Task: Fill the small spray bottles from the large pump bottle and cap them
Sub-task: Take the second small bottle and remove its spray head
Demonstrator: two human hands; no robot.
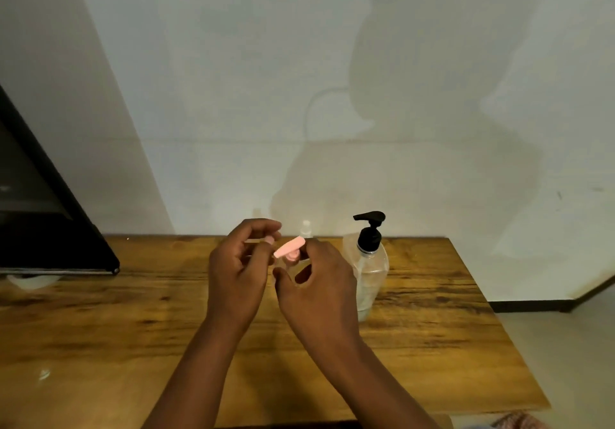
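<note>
Head view, wooden table point(100, 312), white wall point(233, 96); right hand point(316, 292) pinching pink sprayer point(289, 247), left hand point(238, 275) unclear.

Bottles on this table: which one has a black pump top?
The large clear bottle standing right of the hands. The small one between the hands wears a pink top; another small bottle behind looks clear.

Counted two hands: left hand point(238, 274) and right hand point(317, 290), both over the wooden table point(133, 312). One large pump bottle point(369, 262) with a black pump stood near the table's far edge. One pink spray cap point(289, 247) sat between the hands. One small clear bottle point(305, 229) showed at the far edge; any others were hidden. One dark screen point(40, 202) at the table's left edge.
</note>
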